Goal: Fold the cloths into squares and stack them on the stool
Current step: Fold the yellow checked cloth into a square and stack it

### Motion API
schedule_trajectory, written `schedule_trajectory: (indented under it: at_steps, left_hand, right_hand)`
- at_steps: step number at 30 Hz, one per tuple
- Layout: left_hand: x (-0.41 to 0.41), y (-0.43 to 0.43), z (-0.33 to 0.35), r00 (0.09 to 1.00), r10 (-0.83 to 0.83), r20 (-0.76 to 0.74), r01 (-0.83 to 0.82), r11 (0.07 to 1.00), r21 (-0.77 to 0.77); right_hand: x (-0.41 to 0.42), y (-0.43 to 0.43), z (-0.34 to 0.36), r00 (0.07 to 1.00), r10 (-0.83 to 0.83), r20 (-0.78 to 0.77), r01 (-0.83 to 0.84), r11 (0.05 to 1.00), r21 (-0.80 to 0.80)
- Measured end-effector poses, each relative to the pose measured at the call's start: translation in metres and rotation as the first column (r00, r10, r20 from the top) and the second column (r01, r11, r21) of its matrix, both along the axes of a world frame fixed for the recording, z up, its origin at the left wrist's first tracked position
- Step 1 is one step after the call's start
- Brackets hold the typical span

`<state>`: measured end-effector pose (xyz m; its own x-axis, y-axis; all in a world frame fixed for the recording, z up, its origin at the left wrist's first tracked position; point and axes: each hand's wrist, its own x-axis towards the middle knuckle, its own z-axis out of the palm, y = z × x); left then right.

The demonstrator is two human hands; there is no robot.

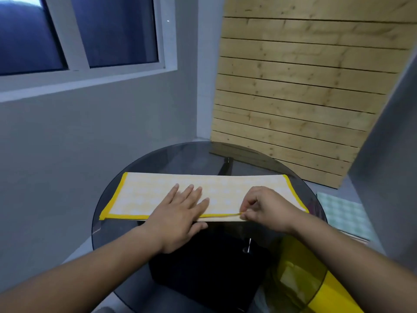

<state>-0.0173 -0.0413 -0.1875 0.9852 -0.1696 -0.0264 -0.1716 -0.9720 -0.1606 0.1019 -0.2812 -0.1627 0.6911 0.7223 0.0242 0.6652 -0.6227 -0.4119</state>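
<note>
Dim, cool indoor light, dark window [79, 32], wide-angle bending at edges, slight overall softness

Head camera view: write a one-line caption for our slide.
Left hand presses a yellow-bordered cloth on a glass table while the right hand pinches its near edge.

Yellow-bordered checked cloth [144, 195], folded into a long strip, flat on round glass table [108, 222].

window [112, 30] (2 panes) upper left | slatted wood panel [304, 86] behind glass table [180, 159] | grey wall [79, 143]
</note>
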Motion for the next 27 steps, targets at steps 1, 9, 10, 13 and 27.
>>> schedule_trajectory:
  at_steps: [1, 9, 10, 13, 27]
  left_hand:
    - [0.001, 0.002, -0.001, 0.999, 0.005, -0.034, -0.005, 1.0, -0.014]
    - [0.01, 0.009, -0.003, 0.981, 0.039, -0.192, -0.079, 0.976, -0.203]
    - [0.01, 0.011, -0.004, 0.978, 0.039, -0.203, -0.084, 0.972, -0.218]
    - [0.012, 0.015, -0.007, 0.978, 0.03, -0.206, -0.081, 0.967, -0.24]
    - [0.01, 0.029, -0.006, 0.981, -0.009, -0.192, -0.038, 0.971, -0.237]
  right_hand:
    - [0.0, -0.002, -0.003, 1.0, 0.007, -0.004, -0.007, 1.0, -0.001]
    - [-0.002, -0.01, -0.019, 1.0, 0.0, -0.018, 0.001, 0.999, 0.044]
    - [-0.002, -0.01, -0.019, 1.0, -0.001, -0.021, 0.002, 0.999, 0.047]
    - [-0.003, -0.01, -0.023, 1.0, -0.008, -0.02, 0.009, 0.999, 0.054]
    - [-0.011, -0.007, -0.025, 0.999, 0.001, 0.041, -0.002, 1.0, 0.031]
